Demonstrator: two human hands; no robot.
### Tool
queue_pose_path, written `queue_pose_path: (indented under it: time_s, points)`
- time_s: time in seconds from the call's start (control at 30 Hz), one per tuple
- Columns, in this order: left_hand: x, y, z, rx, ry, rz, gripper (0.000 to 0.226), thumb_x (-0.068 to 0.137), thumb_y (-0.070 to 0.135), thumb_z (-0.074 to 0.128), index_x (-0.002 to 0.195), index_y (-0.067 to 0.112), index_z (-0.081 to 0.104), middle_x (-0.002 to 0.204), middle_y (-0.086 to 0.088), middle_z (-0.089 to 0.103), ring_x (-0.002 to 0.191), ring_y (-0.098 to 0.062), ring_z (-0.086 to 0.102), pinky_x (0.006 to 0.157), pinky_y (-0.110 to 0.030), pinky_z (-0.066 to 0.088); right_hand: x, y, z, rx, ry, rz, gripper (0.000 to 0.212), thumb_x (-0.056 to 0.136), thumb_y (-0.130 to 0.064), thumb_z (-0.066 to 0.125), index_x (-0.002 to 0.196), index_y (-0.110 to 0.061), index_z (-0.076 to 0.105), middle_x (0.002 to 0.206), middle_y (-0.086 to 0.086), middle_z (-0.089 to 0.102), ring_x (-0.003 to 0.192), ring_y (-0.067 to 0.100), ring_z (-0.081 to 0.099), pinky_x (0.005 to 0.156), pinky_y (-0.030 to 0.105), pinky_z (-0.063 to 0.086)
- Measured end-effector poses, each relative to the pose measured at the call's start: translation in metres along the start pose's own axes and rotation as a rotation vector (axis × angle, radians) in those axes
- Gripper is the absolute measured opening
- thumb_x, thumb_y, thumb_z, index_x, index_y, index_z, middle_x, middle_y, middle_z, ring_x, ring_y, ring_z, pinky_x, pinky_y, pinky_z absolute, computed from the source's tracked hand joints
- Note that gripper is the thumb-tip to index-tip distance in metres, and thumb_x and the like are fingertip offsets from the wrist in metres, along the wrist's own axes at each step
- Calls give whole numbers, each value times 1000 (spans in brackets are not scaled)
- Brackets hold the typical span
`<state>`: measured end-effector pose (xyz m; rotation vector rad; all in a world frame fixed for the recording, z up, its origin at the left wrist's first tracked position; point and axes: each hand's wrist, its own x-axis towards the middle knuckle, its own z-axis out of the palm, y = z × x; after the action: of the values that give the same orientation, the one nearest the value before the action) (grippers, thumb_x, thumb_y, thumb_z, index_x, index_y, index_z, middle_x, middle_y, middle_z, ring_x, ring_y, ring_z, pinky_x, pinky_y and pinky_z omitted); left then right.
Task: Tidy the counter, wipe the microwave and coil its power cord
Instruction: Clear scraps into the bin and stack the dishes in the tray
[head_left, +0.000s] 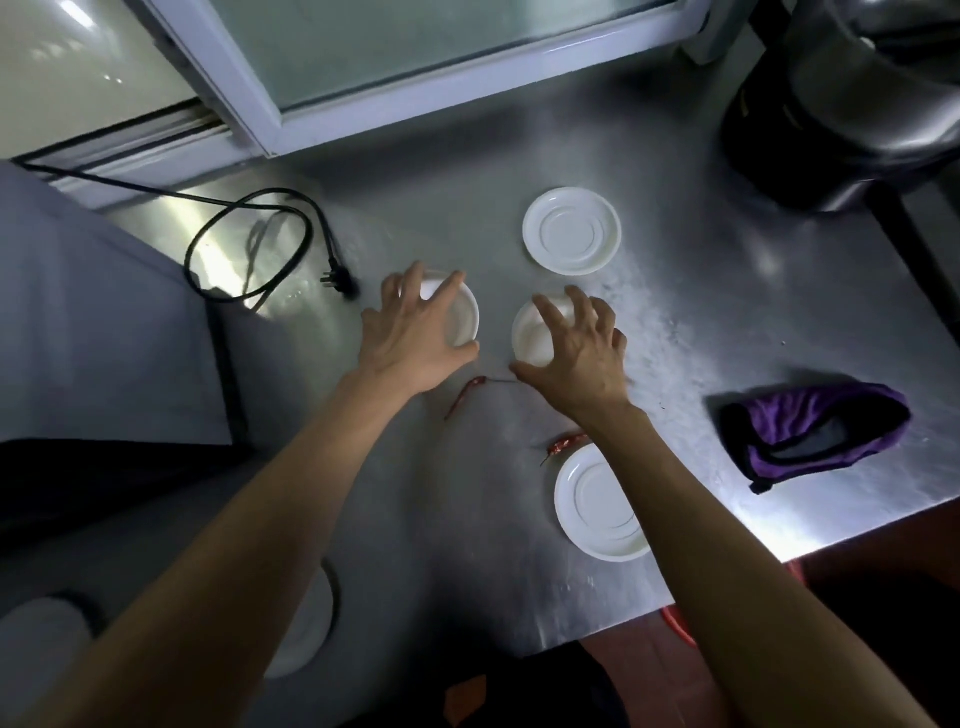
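Reaching hands (498, 343) spread over bowls (535, 338)

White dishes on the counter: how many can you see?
5: a saucer at the back, a bowl under each hand, a saucer near the front edge, one partly hidden dish under the left forearm.
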<state>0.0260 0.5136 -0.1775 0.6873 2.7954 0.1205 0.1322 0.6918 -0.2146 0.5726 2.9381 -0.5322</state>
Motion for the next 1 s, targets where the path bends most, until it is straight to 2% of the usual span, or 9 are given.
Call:
queue_pose_path:
  time_s: [0.23, 0.5, 0.7, 1.0]
  points:
    - [-74, -38, -20, 37, 39, -64, 85, 76, 65, 64, 147, 42, 24, 155, -3, 21, 141, -32, 24, 97, -56, 43, -27, -50, -3, -12, -2, -118, 91, 72, -66, 72, 149, -38, 32, 158, 5, 23, 140, 35, 22, 110, 55, 28]
    - [-195, -101, -23, -46, 88, -154, 85, 77, 62, 67, 149, 40, 26, 155, -5, 23, 141, -32, 24, 100, -55, 43, -102, -134, 6, -34, -37, -266, 88, 76, -64, 70, 150, -38, 29, 160, 4, 19, 143, 35, 18, 114, 54, 24]
    - [-312, -164, -12, -128, 116, -276, 89, 78, 61, 66, 152, 41, 22, 158, -3, 15, 143, -31, 15, 105, -56, 33, -185, -216, 28, -65, -53, -392, 88, 77, -65, 68, 151, -39, 28, 160, 4, 20, 144, 34, 19, 113, 54, 26]
    - [-507, -269, 3, -199, 191, -557, 86, 79, 63, 62, 151, 45, 18, 160, 1, 11, 144, -31, 14, 106, -58, 34, -316, -355, 66, -78, -79, -669, 89, 76, -64, 69, 151, -39, 28, 159, 5, 23, 142, 35, 21, 113, 55, 28]
